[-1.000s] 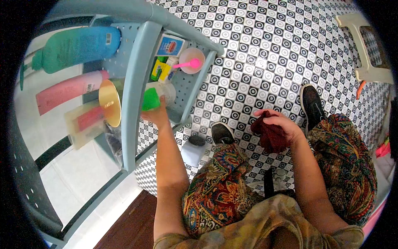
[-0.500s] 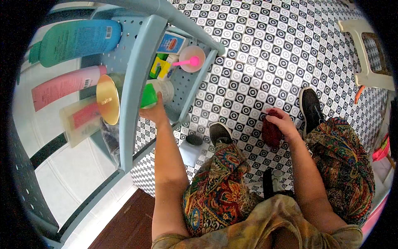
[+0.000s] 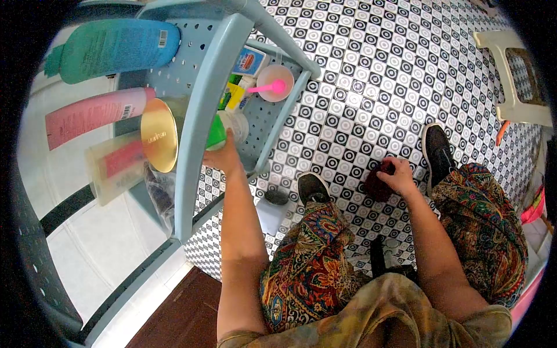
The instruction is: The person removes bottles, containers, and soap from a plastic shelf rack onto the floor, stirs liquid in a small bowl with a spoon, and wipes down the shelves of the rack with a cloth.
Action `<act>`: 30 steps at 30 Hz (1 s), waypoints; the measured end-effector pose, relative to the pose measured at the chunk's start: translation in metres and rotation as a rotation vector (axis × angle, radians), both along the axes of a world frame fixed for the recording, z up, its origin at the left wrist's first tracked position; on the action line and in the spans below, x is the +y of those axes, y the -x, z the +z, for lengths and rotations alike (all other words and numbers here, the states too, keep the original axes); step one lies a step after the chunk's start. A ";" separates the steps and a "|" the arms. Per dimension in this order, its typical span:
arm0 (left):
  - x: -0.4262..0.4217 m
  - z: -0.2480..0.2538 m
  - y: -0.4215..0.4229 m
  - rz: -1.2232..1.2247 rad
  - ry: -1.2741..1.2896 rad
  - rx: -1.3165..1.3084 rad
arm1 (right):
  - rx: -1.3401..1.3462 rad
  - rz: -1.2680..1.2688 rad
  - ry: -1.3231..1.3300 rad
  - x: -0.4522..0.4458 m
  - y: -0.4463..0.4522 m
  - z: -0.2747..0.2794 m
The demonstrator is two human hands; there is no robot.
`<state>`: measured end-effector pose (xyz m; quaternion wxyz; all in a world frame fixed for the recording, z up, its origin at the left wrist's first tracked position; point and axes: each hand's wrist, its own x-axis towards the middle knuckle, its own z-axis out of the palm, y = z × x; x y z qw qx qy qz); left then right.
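Note:
My left hand is closed on a bright green item in the lower tier of the blue-grey shelf rack; its fingers are partly hidden. Beside that item are a clear round container, a yellow and green packet and a white cup with a pink spoon. Over the floor between the shoes, my right hand pinches a dark red cloth that hangs from its fingers.
On the upper tier lie a blue-green bottle, a pink tube and a gold-lidded jar. A grey box with a dark brush stands on the tiled floor near my left shoe. A cream stool is at the upper right.
My right hand has moved slightly, and the red cloth now looks more bunched and lower. My left hand stays on the green item. The view has shifted a little.

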<state>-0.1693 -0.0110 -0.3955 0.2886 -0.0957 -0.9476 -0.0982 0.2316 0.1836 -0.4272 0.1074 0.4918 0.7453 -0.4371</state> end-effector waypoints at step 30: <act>-0.008 0.026 -0.021 -0.072 -1.743 -0.840 | 0.701 0.444 0.194 -0.070 0.339 0.058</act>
